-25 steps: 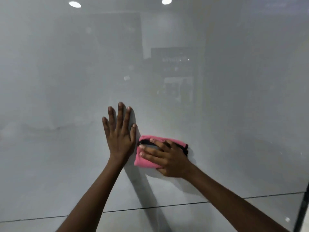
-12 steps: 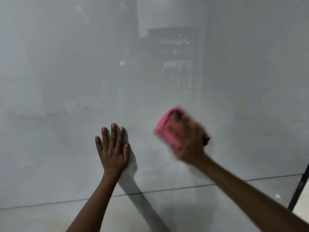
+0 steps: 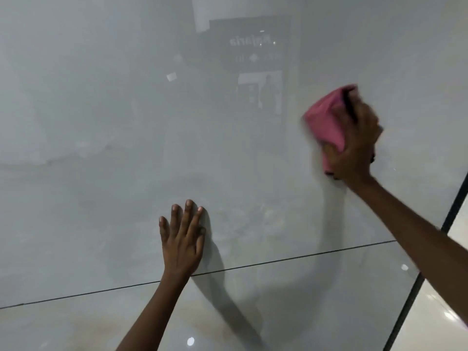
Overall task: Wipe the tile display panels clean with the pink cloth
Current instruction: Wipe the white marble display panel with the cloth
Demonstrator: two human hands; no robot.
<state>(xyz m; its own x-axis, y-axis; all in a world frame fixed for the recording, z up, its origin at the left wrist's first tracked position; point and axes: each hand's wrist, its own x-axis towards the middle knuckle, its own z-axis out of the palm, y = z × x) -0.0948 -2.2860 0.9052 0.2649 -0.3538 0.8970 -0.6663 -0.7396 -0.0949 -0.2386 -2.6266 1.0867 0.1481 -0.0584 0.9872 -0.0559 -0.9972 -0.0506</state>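
Glossy grey tile panel [image 3: 126, 122] filling frame, dark seam [image 3: 304, 255] low, second panel [image 3: 76, 325] beneath. Pink cloth [image 3: 326, 122] pressed to upper right, bunched in right hand [image 3: 354, 143]. Left hand [image 3: 182, 239] flat, fingers straight, lower centre. Mid-wipe (probably); haze left of centre, lower panel likely pending.

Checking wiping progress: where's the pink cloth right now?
In the head view, the pink cloth is upper right, gripped by the right hand against the grey tile panel.
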